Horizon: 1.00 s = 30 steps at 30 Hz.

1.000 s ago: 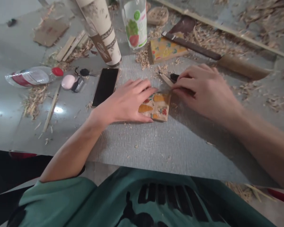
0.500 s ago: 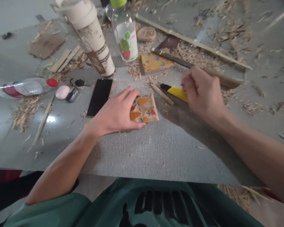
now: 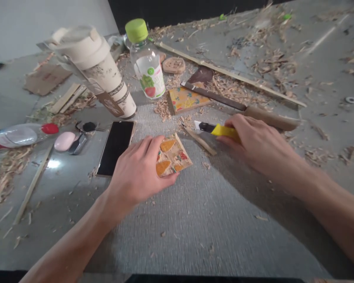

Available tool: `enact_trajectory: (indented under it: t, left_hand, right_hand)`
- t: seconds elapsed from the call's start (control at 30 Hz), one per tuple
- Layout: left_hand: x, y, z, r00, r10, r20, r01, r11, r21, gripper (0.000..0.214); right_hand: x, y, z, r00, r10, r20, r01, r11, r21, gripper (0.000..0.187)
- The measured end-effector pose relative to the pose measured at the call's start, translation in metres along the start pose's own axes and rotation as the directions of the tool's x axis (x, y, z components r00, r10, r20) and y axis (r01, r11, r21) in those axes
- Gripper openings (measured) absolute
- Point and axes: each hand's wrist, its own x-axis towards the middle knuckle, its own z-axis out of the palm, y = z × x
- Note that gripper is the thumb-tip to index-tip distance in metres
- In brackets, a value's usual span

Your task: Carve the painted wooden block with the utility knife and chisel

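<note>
My left hand (image 3: 138, 167) is wrapped round a small wooden block (image 3: 172, 155) with carved, orange and red patterned faces; its left part is hidden under my fingers. In my right hand (image 3: 250, 139) is a yellow utility knife (image 3: 224, 131), gripped by the handle, its blade out and pointing left. A thin wooden stick (image 3: 200, 140) lies on the table between the block and the knife. Just beyond my right hand rests a long dark blade with a wooden handle (image 3: 270, 118), one end over a yellow patterned block (image 3: 187, 100).
A phone (image 3: 115, 147) lies left of my left hand. Behind it stand a cream tumbler (image 3: 106, 78) and a green-capped bottle (image 3: 147, 67). A red-capped bottle (image 3: 20, 135) lies at far left. Wood shavings (image 3: 233, 90) and a long strip (image 3: 230, 72) lie across the back.
My right hand, a blurred fist over the knife before, now grips the yellow handle, and the blade shows. The block in my left hand has turned slightly. The view has tipped upward.
</note>
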Motion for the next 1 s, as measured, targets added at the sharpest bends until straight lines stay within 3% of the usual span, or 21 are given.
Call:
enact_trajectory:
  t: [0.1,0.23,0.33,0.57,1.0]
  left_hand:
    - [0.0,0.0,0.001,1.0,0.03,-0.005,-0.03,0.998,0.056,0.075]
    - [-0.001,0.003,0.001,1.0,0.027,0.014,-0.028,0.996,0.09,0.078]
    - [-0.001,0.006,0.003,1.0,0.019,0.021,-0.021,0.996,0.084,0.085]
    - [-0.001,0.007,0.009,1.0,-0.005,-0.022,0.008,0.995,0.095,0.102]
    - [0.002,0.006,0.011,0.998,-0.022,-0.052,0.025,0.998,0.058,0.09]
  right_hand:
    - [-0.003,-0.008,-0.009,1.0,0.015,-0.018,-0.014,0.998,0.058,0.044]
    - [-0.012,-0.023,-0.014,0.973,-0.232,0.008,0.232,0.972,0.03,0.051]
    - [-0.02,-0.037,-0.015,0.946,-0.324,0.025,0.324,0.946,-0.02,0.048]
    - [-0.029,-0.063,-0.01,0.949,-0.304,0.084,0.305,0.952,0.001,0.042]
    - [-0.035,-0.072,-0.006,0.959,-0.283,0.031,0.284,0.957,-0.05,0.044]
